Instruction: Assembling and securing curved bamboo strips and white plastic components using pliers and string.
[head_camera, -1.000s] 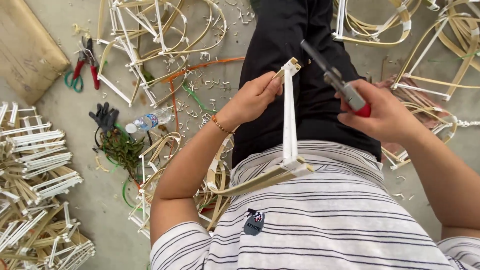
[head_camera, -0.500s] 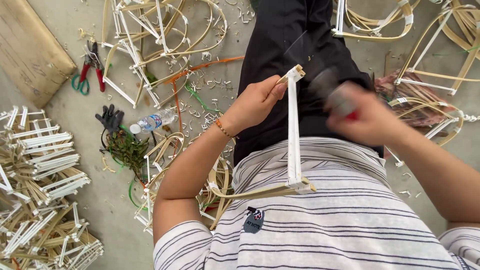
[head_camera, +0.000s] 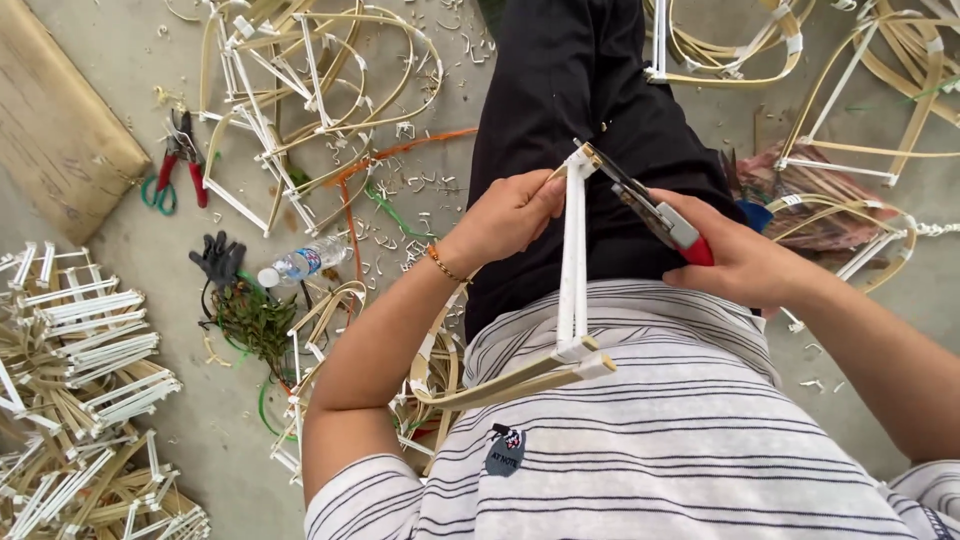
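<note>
My left hand (head_camera: 508, 215) pinches the top end of a white-wrapped bamboo frame piece (head_camera: 573, 270) that stands upright against my striped shirt. At its lower end the piece joins tan bamboo strips (head_camera: 500, 385) that run off to the left. My right hand (head_camera: 745, 262) grips red-handled pliers (head_camera: 650, 212), whose dark jaws touch the top tip of the frame piece beside my left fingers. My black trousers lie below both hands.
Bent bamboo frames (head_camera: 300, 90) lie on the concrete floor ahead and at the right (head_camera: 880, 100). A stack of finished white-bound pieces (head_camera: 80, 380) fills the lower left. Red pliers (head_camera: 180, 165), a dark glove (head_camera: 218, 260), a plastic bottle (head_camera: 300, 262) and a wooden board (head_camera: 60, 120) lie at the left.
My right hand has swung the pliers in from the right and brought their jaws onto the top tip of the frame piece. My left hand keeps its hold.
</note>
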